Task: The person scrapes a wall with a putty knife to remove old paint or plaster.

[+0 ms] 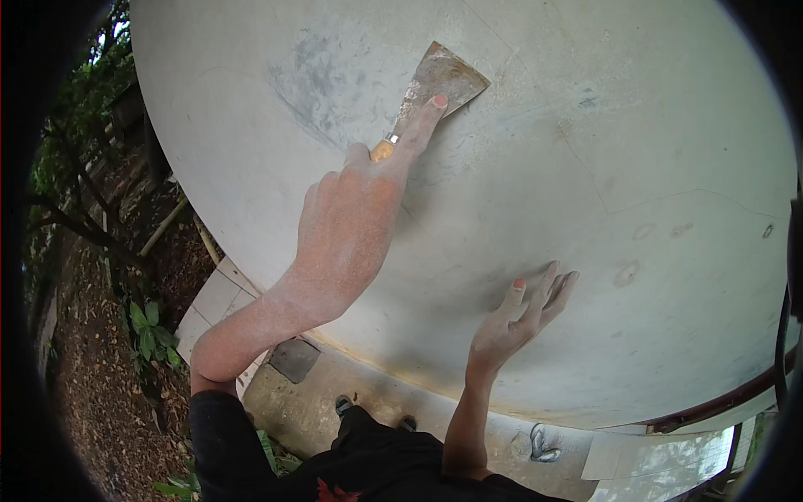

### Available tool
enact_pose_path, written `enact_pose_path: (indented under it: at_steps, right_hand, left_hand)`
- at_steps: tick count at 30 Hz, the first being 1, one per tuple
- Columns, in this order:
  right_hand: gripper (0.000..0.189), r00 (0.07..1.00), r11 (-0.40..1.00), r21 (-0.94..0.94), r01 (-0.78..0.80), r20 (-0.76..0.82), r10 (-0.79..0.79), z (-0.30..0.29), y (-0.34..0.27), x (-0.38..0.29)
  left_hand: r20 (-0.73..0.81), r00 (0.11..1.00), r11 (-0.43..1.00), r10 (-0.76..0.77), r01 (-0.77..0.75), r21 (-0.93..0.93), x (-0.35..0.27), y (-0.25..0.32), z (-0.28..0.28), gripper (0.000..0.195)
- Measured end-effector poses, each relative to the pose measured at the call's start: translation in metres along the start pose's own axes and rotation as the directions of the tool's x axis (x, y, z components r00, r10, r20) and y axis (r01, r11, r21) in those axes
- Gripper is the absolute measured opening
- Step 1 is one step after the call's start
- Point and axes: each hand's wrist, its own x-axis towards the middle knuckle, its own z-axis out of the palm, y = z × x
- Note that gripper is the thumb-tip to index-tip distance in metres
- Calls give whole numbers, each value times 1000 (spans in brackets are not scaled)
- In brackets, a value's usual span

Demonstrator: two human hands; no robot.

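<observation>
My left hand point(351, 219), coated in pale dust, grips a putty knife by its yellowish wooden handle point(382, 150). One finger lies stretched along the wide, worn metal blade point(448, 72). The blade's edge is at the pale plastered wall point(502, 207); whether it touches cannot be told. Lower and to the right, my right hand point(517, 320) is beside the same wall with its fingers apart, holding nothing and dusty too. Left of the blade, the wall carries a grey smeared patch point(339, 81). Thin cracks and small stains run across its right part.
Below lies a concrete floor point(376, 414), with a pair of sandals point(543, 444) by the wall's base. A dark square slab point(295, 360) sits near white tiles point(219, 295). Plants point(150, 332) and leaf-covered soil point(94, 376) border the left. A brown rail point(709, 405) stands at right.
</observation>
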Motion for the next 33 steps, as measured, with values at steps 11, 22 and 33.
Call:
enact_pose_path:
  at_steps: [11, 22, 33]
  right_hand:
    - [52, 999, 1000, 2, -30, 14, 30, 3, 1, 0]
    - [68, 998, 996, -90, -22, 56, 27, 19, 2, -4]
    - [71, 994, 971, -218, 99, 65, -87, 26, 24, -8]
  left_hand:
    - [89, 996, 992, 26, -37, 125, -2, -19, -3, 88]
    - [137, 979, 976, -153, 171, -136, -46, -18, 51, 90]
    - [2, 925, 722, -381, 299, -624, -11, -4, 52, 82]
